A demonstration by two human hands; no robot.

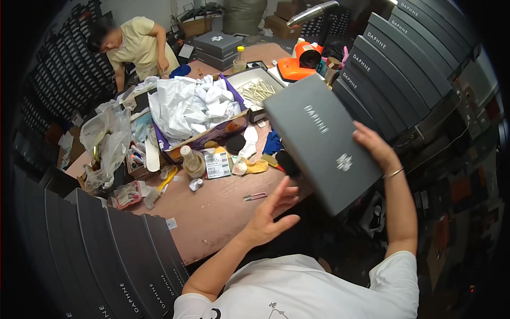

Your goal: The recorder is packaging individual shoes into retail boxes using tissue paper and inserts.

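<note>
A dark grey shoe box (319,133) with pale lettering and a small emblem on its lid is held up, tilted, over the right edge of the table. My right hand (376,146) grips its right side; the thumb is hidden behind the box. Just left of the box's lower edge, my left hand (273,212) is apart from it, empty, with fingers and thumb spread. On the pinkish table (212,218) near that hand lies a pair of thread snips (255,196) with a pink handle.
Stacked grey shoe boxes rise at the right (393,69) and lower left (122,255). White tissue paper (191,106) fills a purple carton. Nearby are a bottle (193,162), a label sheet (217,165), a tray of sticks (255,90) and an orange device (297,68). Another person (138,45) stands far left.
</note>
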